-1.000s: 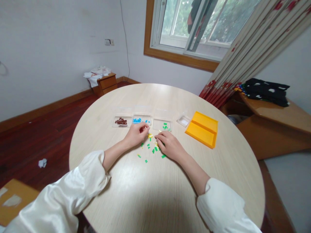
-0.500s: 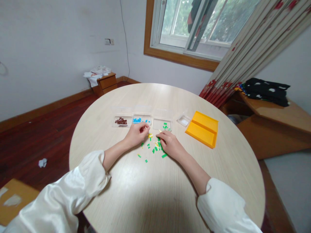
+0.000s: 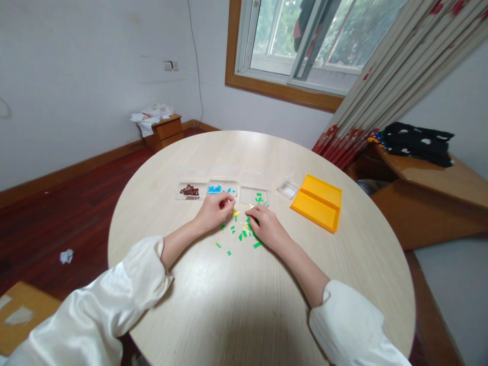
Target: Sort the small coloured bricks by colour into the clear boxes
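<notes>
Just in front of the blue-piece box, my left hand [image 3: 215, 209] is closed in a pinch; whatever its fingertips may hold is too small to make out. My right hand [image 3: 265, 222] curls, fingers together, over a scatter of small green [image 3: 244, 234] and yellow [image 3: 235, 213] toy bricks. Its fingertips are down among these bricks, and part of the scatter is hidden beneath it. Behind the hands stand clear plastic boxes: one with brown pieces [image 3: 189, 190], one with blue pieces [image 3: 214, 189], one with a few green pieces [image 3: 259, 198].
A small clear box [image 3: 288, 190] sits right of the others, beside a yellow two-part tray [image 3: 319, 203]. All of this lies on a round pale wooden table [image 3: 213, 305]. A window and a curtain [image 3: 358, 91] are beyond, with a wooden desk [image 3: 415, 203] at the right.
My right hand's fingertips have shifted very slightly over the green bricks. My left hand holds the same pinch in the same place.
</notes>
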Demonstrator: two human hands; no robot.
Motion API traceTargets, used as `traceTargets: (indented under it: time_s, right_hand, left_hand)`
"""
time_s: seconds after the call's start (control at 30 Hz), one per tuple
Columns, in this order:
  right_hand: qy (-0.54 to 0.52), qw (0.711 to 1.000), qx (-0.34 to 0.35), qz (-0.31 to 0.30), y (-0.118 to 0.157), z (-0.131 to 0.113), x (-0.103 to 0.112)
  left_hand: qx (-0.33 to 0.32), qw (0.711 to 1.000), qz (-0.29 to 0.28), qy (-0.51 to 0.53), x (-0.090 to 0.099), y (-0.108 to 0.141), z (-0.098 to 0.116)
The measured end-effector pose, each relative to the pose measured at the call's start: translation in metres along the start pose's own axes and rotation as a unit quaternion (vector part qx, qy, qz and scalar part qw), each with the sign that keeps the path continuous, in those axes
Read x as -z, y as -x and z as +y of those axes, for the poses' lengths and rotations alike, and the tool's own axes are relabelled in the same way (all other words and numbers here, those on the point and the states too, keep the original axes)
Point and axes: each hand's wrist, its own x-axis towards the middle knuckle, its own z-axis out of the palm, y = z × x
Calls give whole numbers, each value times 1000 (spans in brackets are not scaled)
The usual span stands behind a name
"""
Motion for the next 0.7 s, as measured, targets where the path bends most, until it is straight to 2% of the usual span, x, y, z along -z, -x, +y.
traceTargets:
  time_s: [0.23, 0.47, 0.7]
  right_hand:
    - [-11, 999, -37, -23, -3, 0, 5]
    - [-25, 999, -33, 7, -2, 1, 5]
    - [-41, 998, -39, -3, -2, 2, 5]
  left_hand:
    - [-4, 1000, 1, 0, -1, 0, 0]
    - [-3, 1000, 1, -1, -1, 0, -1]
    - [-6, 1000, 0, 1, -1, 0, -1]
